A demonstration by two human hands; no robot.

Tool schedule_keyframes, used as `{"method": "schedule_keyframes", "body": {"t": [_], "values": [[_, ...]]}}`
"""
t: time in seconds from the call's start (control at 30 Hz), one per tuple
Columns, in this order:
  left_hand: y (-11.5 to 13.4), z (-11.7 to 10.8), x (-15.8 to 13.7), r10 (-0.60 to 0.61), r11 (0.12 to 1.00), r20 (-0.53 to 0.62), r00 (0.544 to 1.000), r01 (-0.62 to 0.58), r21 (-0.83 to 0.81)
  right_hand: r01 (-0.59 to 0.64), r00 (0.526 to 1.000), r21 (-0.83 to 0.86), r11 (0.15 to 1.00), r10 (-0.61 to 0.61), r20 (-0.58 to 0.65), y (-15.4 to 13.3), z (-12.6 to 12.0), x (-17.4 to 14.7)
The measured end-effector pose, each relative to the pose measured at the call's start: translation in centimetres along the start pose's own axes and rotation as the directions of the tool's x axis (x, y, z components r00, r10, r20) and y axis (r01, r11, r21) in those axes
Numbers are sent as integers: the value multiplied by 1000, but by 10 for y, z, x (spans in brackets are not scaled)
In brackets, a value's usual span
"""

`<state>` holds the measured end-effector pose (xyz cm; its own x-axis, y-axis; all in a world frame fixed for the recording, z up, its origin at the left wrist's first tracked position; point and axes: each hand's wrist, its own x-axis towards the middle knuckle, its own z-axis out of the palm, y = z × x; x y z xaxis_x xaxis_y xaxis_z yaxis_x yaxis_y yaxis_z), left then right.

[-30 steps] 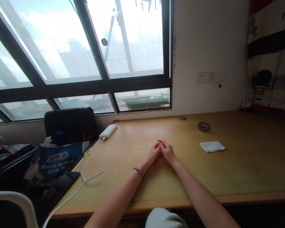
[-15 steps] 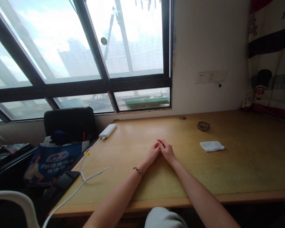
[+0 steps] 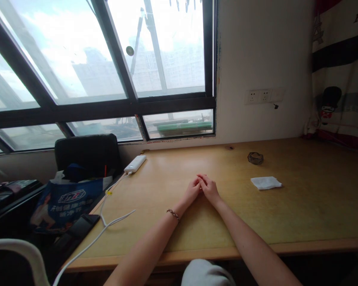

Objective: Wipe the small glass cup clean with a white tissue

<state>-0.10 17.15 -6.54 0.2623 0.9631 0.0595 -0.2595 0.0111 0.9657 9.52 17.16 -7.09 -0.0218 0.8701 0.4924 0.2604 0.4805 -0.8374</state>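
Observation:
My left hand [image 3: 192, 190] and my right hand [image 3: 209, 188] rest clasped together on the wooden table [image 3: 167, 238]. The right fingers lie across the left ones, and both sets are closed with no object showing between them. A braided bracelet [image 3: 173, 215] circles my left wrist. To the right of my hands, apart from them, lies a folded white tissue [image 3: 266, 183]. Behind the tissue stands a small dark, round, see-through dish [image 3: 255, 158], perhaps an ashtray.
A white power bank [image 3: 135, 164] with a white cable [image 3: 107, 225] lies along the table's left edge. Beyond that edge, a black chair [image 3: 88, 153] holds a blue bag [image 3: 68, 204]. Windows and a wall with sockets [image 3: 265, 96] stand behind; a curtain [image 3: 340, 75] hangs at right.

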Motion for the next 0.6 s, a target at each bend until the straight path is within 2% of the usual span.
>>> {"method": "schedule_keyframes", "body": {"t": [0.6], "values": [[2, 1, -1, 19, 1000, 8, 1000, -19, 14, -1, 1000, 0, 1000, 1, 9, 0, 0, 0]]}}
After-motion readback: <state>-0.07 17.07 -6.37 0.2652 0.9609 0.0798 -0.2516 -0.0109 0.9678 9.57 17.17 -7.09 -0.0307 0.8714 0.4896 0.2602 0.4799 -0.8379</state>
